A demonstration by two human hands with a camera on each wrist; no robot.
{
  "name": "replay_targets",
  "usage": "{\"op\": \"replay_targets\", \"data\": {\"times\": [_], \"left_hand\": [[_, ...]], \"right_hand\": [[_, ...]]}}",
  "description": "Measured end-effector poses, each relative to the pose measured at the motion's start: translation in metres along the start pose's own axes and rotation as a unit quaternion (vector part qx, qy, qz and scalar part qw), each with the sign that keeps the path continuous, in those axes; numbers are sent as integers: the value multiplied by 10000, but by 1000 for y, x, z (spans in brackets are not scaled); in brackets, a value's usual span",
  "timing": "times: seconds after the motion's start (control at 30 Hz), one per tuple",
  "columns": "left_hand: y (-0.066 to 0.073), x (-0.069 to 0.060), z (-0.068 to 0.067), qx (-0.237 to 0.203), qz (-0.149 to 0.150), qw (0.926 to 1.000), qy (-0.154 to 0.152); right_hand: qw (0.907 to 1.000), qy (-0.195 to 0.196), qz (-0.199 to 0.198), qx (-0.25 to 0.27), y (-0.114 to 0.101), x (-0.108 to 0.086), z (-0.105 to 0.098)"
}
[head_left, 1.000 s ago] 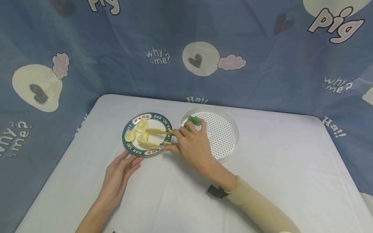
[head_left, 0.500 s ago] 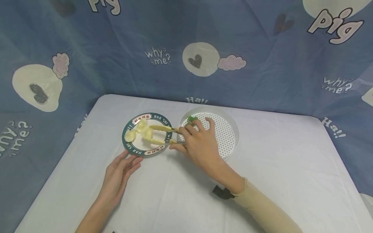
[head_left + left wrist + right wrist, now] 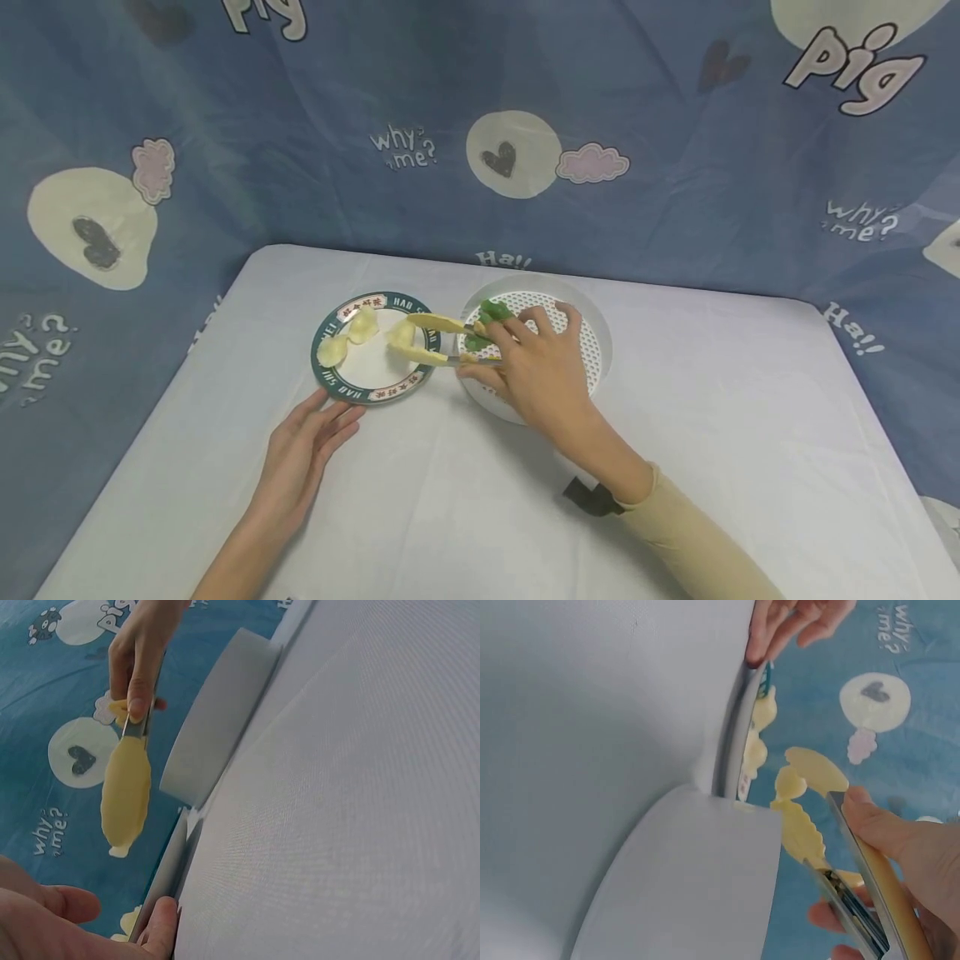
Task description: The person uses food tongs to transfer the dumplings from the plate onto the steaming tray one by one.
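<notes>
My right hand [image 3: 547, 379] holds tongs [image 3: 435, 322] with yellow scoop-shaped ends and metal arms. Between those ends sits a pale yellow potato chip [image 3: 401, 335], above the right side of the plate; it also shows in the right wrist view as a curved chip [image 3: 789, 782]. Two more chips [image 3: 363, 325] lie on the left part of the white plate [image 3: 367, 367], which has a green lettered rim. The fingers of my left hand [image 3: 303, 450] lie fairly straight against the plate's near-left edge. In the left wrist view the tongs [image 3: 125, 791] hang from the right hand.
A round white basket [image 3: 598, 321] with a perforated bottom stands just right of the plate, partly under my right hand. Green leafy pieces [image 3: 495, 310] are at its left side. A white cloth [image 3: 735, 417] covers the table; a blue printed curtain [image 3: 420, 208] hangs behind.
My right hand has moved to the right with the tongs, carrying a potato chip from the plate's middle toward the basket. The left hand stays at the plate's edge.
</notes>
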State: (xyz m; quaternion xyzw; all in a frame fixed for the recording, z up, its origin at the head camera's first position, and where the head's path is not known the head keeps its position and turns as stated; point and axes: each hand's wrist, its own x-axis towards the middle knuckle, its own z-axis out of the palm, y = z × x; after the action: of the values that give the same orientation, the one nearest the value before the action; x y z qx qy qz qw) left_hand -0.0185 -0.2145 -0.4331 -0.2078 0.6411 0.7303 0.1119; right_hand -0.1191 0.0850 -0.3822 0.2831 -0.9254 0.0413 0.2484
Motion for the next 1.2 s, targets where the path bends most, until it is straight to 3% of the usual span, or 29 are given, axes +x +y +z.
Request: {"op": "replay_targets", "data": {"times": [1.2], "left_hand": [[0,1,-1,111,-11,9999,18]], "right_hand": [[9973,-250,666,-202,46,-25,-26]]}}
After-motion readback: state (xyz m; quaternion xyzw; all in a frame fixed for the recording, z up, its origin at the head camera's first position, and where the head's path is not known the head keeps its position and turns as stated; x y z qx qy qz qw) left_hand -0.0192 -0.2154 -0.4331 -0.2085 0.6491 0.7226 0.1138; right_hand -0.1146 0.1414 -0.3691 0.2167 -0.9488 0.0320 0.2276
